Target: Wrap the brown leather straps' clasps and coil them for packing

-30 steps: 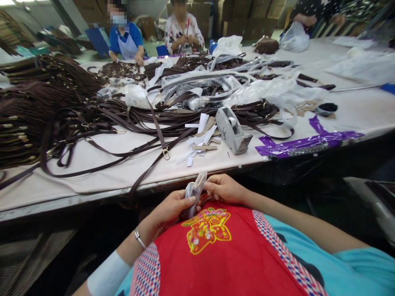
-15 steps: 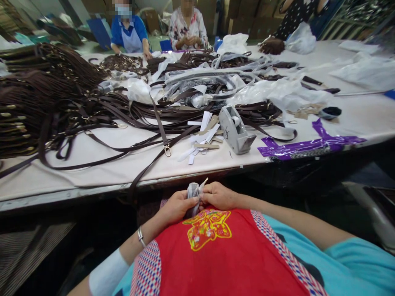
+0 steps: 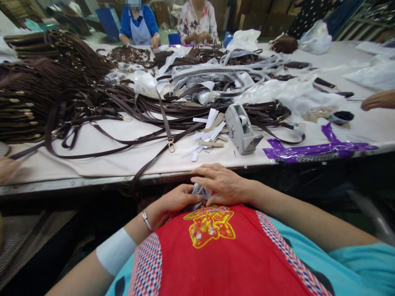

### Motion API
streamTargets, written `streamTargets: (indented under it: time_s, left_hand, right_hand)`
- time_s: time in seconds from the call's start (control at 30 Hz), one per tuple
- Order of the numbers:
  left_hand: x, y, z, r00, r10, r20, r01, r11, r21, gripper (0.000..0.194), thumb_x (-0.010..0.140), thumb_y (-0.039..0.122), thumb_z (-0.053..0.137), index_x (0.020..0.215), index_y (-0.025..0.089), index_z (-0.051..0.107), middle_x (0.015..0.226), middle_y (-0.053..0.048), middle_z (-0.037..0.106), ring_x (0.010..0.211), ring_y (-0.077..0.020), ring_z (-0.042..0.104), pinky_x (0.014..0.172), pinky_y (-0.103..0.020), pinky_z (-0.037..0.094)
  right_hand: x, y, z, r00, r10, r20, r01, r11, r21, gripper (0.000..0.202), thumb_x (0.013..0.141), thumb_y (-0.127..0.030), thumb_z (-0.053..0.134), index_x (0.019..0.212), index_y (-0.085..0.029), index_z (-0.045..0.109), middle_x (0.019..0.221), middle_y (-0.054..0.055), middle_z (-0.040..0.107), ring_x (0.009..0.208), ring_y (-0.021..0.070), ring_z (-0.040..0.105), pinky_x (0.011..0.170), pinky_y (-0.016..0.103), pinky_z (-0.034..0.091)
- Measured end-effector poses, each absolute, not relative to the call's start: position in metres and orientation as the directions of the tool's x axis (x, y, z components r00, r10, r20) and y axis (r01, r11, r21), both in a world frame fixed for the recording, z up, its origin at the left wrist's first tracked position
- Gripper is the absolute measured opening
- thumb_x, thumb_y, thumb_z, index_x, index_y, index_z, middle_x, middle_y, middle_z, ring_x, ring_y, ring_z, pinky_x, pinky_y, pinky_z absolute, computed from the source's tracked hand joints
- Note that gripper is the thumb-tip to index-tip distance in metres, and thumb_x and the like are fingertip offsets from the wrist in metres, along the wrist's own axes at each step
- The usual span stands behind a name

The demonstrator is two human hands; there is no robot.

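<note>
At the table's near edge, just above my red apron, I have a small bundle in greyish clear plastic. My left hand pinches it from the left, thumb on top. My right hand lies over its right side with the fingers stretched out and apart, the thumb low beside the plastic. Both hands partly hide the bundle, so what is inside cannot be made out. Beyond the hands lie white and tan paper strips and a grey tape dispenser. A dark brown strap with a gold clasp hangs over the edge.
Brown straps are piled in a big stack at the left and spread across the table. Plastic wrapping covers the middle. Purple tape marks the right edge. Other people's hands reach in at far left and right.
My right hand has loosened from its pinch and spread its fingers over the bundle. The left hand still holds on. Other people's hands have come in at both sides. The view has shifted slightly.
</note>
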State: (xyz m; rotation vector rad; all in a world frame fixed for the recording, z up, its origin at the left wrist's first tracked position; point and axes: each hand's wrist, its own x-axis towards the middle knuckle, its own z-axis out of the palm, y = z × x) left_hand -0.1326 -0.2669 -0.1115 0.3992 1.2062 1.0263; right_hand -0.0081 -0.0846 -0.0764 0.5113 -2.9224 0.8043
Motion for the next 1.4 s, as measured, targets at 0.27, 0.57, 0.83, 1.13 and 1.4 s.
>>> streamTargets:
  time_s: [0.27, 0.57, 0.83, 1.13, 1.4]
  left_hand:
    - [-0.138, -0.264, -0.122, 0.189, 0.839, -0.51, -0.238, 0.543, 0.805, 0.043, 0.069, 0.051, 0.08, 0.088, 0.013, 0.071, 0.078, -0.003, 0.068, 0.067, -0.0158, 0.058, 0.063, -0.025, 0.046]
    - [-0.129, -0.278, -0.132, -0.173, 0.972, -0.16, 0.291, 0.206, 0.934, 0.034, 0.088, 0.039, 0.061, 0.114, 0.019, 0.071, 0.111, -0.009, 0.072, 0.102, -0.0248, 0.065, 0.091, -0.034, 0.05]
    - [-0.138, -0.293, -0.128, -0.098, 0.956, -0.277, 0.095, 0.286, 0.954, 0.042, 0.097, 0.04, 0.048, 0.133, 0.02, 0.057, 0.129, -0.008, 0.064, 0.119, -0.0233, 0.059, 0.104, -0.035, 0.044]
    - [-0.12, -0.264, -0.137, -0.407, 0.862, -0.303, 0.409, 0.468, 0.783, 0.025, 0.086, 0.031, 0.062, 0.106, 0.016, 0.059, 0.097, -0.008, 0.069, 0.087, -0.0219, 0.065, 0.075, -0.031, 0.048]
    - [-0.12, -0.261, -0.135, -0.398, 0.831, -0.389, 0.603, 0.556, 0.572, 0.013, 0.084, 0.013, 0.051, 0.097, 0.016, 0.052, 0.095, -0.012, 0.068, 0.088, -0.0246, 0.066, 0.071, -0.03, 0.046]
  right_hand:
    - [-0.007, -0.096, -0.114, -0.943, -0.312, -0.113, -0.206, 0.819, -0.536, 0.044, 0.089, -0.054, 0.059, 0.103, -0.012, 0.063, 0.099, 0.015, 0.063, 0.083, 0.0246, 0.058, 0.075, 0.037, 0.048]
    - [0.011, -0.095, -0.144, -0.982, -0.176, -0.063, -0.094, 0.757, -0.647, 0.033, 0.092, -0.05, 0.052, 0.086, -0.018, 0.056, 0.084, 0.008, 0.056, 0.073, 0.0196, 0.049, 0.067, 0.031, 0.041]
    - [0.024, -0.101, -0.172, -0.989, 0.116, -0.094, 0.145, 0.593, -0.792, 0.045, 0.092, -0.06, 0.041, 0.088, -0.018, 0.055, 0.082, 0.006, 0.059, 0.073, 0.0184, 0.052, 0.064, 0.029, 0.038]
    - [0.016, -0.106, -0.18, -0.922, 0.326, -0.207, 0.336, 0.409, -0.848, 0.054, 0.088, -0.068, 0.039, 0.08, -0.017, 0.055, 0.072, 0.004, 0.061, 0.065, 0.0161, 0.054, 0.057, 0.026, 0.037]
    - [0.016, -0.099, -0.164, -0.963, 0.139, -0.231, 0.27, 0.524, -0.808, 0.049, 0.093, -0.054, 0.046, 0.117, -0.013, 0.057, 0.102, 0.012, 0.069, 0.089, 0.0229, 0.065, 0.075, 0.033, 0.049]
